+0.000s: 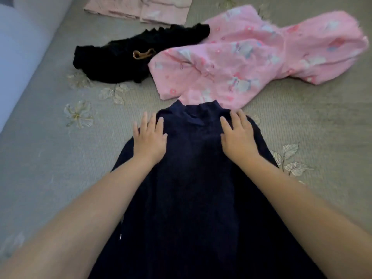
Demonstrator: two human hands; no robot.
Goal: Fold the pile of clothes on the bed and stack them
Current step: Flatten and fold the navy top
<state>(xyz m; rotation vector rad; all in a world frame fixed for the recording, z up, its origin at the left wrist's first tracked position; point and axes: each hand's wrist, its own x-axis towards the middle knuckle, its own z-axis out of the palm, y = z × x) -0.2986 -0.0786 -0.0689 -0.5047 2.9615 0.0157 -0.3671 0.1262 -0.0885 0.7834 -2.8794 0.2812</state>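
Right now my left hand (pixel 150 135) and right hand (pixel 237 133) press flat, fingers spread, on the shoulders of the navy top (pixel 189 178) lying near me on the bed (pixel 50 158); it looks soft and limp, best pinched at its shoulder edges.

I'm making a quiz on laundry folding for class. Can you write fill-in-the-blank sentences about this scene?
1. Both hands, left hand and right hand, press flat on the ____ garment.
2. The garment's collar overlaps the ____ printed garment.
3. The ____ ruffled garment lies left of the pink one.

Missing words: navy; pink; black
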